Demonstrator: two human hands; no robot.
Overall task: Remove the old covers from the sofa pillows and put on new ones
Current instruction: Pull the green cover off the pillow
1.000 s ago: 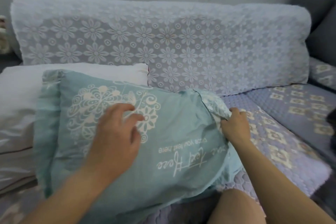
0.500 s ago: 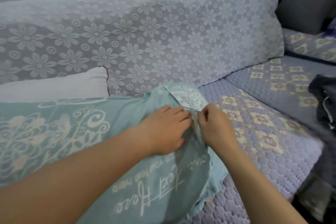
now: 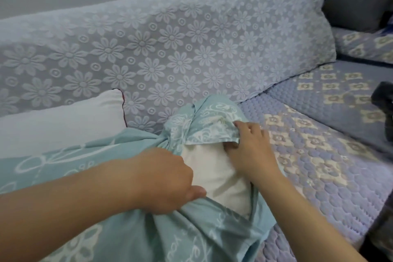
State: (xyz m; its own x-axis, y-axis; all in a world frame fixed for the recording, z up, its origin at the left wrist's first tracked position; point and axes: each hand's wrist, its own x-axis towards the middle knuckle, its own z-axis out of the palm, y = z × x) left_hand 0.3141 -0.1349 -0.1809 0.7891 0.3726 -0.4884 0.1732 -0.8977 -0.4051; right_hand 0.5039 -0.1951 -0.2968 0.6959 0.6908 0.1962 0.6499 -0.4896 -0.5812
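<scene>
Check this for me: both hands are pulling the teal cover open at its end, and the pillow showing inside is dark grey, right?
Not quite. In the head view both hands, left hand and right hand, do grip the teal cover, but the pillow showing inside is white, not dark grey.

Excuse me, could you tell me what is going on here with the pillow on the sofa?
A person is stripping the teal cover off a sofa pillow. The left hand grips a bunched fold of the cover, while the right hand pinches the cover's patterned flap at its open end. The white inner pillow is partly exposed at that opening; most of it is inside the cover. A bare white pillow lies behind, against the sofa's flowered backrest.
</scene>
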